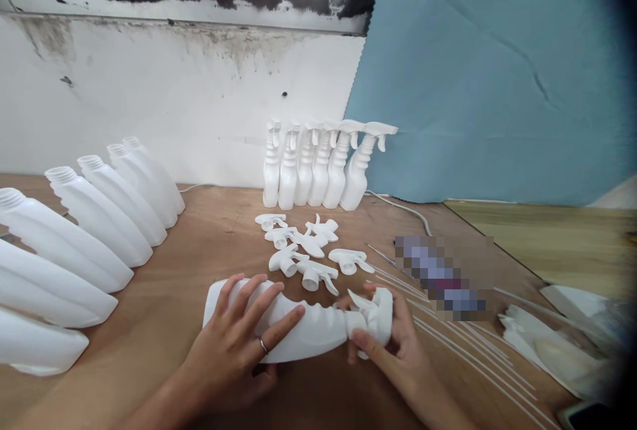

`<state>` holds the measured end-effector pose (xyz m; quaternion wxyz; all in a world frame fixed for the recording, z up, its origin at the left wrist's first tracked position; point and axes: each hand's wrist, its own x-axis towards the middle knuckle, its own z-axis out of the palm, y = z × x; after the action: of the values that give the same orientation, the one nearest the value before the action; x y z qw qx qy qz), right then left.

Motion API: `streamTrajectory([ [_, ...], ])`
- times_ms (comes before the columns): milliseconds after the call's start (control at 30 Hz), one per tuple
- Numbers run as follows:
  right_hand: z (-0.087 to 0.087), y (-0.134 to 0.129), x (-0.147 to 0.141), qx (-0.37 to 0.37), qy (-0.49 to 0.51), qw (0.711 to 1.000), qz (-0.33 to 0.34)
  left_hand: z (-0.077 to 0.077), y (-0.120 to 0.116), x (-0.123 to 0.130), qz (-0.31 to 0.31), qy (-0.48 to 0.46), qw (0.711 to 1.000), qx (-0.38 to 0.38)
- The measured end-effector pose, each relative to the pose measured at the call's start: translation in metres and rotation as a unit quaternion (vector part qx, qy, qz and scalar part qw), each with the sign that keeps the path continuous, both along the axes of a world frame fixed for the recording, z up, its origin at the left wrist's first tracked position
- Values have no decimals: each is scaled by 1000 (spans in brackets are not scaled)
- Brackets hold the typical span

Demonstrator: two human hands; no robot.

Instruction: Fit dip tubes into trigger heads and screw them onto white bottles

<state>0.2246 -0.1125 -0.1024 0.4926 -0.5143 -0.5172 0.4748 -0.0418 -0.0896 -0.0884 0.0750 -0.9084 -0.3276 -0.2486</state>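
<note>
A white spray bottle lies on its side above the near part of the table, its base to the left. My left hand, with a ring on one finger, is wrapped over the bottle's body. At the bottle's neck, my right hand grips the white trigger sprayer head, thumb on its collar. The head sits at the neck; whether it is fully tightened I cannot tell. Just beyond the bottle, several loose trigger sprayer heads lie in a cluster.
Several capless white bottles stand in a row at the left. Several bottles with sprayer heads stand by the wall. Thin white tubes lie at the right, near a blurred-out item and plastic bags. A cable runs behind.
</note>
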Motion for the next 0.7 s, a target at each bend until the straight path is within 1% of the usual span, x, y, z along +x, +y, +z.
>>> streamTrajectory([
  [67,0,1,-1,6,-2,1000,-8,0,0,0,-3,4,1000,3],
  [167,0,2,-1,-9,15,1000,-1,1,0,0,-5,2,1000,5],
  [233,2,2,-1,-3,32,999,3,1,0,0,-3,1,1000,6],
  [300,4,1,-1,1,28,1000,2,1,0,1,-4,2,1000,5],
  [433,8,-2,-3,-32,13,999,-5,0,0,2,-10,-5,1000,8],
  [533,7,-1,-4,-6,51,999,-13,-1,0,2,-6,-1,1000,12],
  [600,5,0,-3,6,73,997,1,-1,1,1,-4,1,1000,13],
  [667,5,1,-3,0,78,997,14,0,0,1,-6,-2,1000,14],
  [700,5,1,-3,-5,71,997,10,0,0,1,-8,-5,1000,14],
])
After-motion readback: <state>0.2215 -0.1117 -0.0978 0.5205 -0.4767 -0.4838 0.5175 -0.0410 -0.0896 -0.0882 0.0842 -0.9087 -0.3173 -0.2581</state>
